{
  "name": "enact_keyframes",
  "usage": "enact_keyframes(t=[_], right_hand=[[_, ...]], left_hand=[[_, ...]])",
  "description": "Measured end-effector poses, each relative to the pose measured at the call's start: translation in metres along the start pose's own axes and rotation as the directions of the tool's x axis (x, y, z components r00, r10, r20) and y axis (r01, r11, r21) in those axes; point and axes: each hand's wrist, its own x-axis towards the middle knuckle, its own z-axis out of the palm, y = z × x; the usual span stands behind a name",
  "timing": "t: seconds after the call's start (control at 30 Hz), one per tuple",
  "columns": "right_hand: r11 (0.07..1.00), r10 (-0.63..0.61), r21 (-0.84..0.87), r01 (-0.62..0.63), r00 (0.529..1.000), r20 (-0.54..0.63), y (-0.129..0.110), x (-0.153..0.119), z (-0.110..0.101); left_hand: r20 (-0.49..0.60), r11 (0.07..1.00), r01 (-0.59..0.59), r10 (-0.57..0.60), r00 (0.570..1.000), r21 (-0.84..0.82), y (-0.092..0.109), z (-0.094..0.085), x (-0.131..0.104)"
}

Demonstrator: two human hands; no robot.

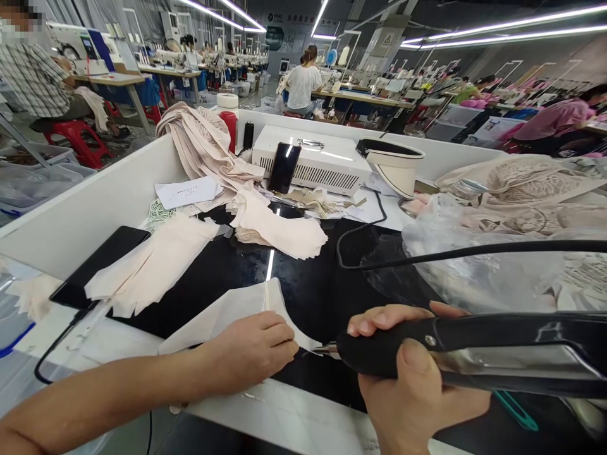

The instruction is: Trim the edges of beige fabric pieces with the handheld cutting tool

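My left hand point(256, 347) is closed, its fingers pinching the right part of a pale beige fabric piece point(227, 314) that lies on the black work surface point(313, 284). A lighter strip runs up the fabric from my fingers. My right hand point(412, 379) wraps round a black handheld tool point(384, 346) with a silver side panel and a narrow metal tip point(328, 349). That tip touches or nearly touches the fabric's right corner, just right of my left fingers. Beyond the hands lie a stack of cut fabric pieces point(284, 230) and, to the left, a fanned stack point(156, 259).
A black cable point(474, 251) crosses above the tool. Clear plastic bags point(455, 253) and lace garments point(531, 183) fill the right side. A phone point(284, 167) leans on a white vented box point(313, 158). White walls point(95, 196) edge the table. Other people work at machines beyond.
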Motion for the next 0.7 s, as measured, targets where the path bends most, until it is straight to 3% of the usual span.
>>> enact_keyframes(t=[0.23, 0.43, 0.57, 0.7], right_hand=[[0.999, -0.029, -0.035, 0.029, 1.000, -0.010, 0.013, 0.014, -0.012], [1.000, -0.008, -0.030, 0.007, 0.999, -0.031, 0.032, 0.026, -0.017], [1.000, 0.006, -0.005, -0.006, 1.000, -0.024, 0.039, 0.029, -0.013], [0.999, 0.023, 0.047, -0.023, 1.000, -0.008, 0.041, 0.028, -0.006]], left_hand=[[-0.098, 0.980, 0.194, -0.197, 0.975, -0.040, -0.024, -0.006, -0.009], [-0.010, 0.973, 0.232, -0.232, 0.973, 0.021, -0.038, 0.002, -0.018], [0.028, 0.967, 0.254, -0.253, 0.967, -0.006, -0.031, -0.004, -0.019], [0.121, 0.930, 0.351, -0.338, 0.933, -0.111, -0.022, -0.014, -0.018]])
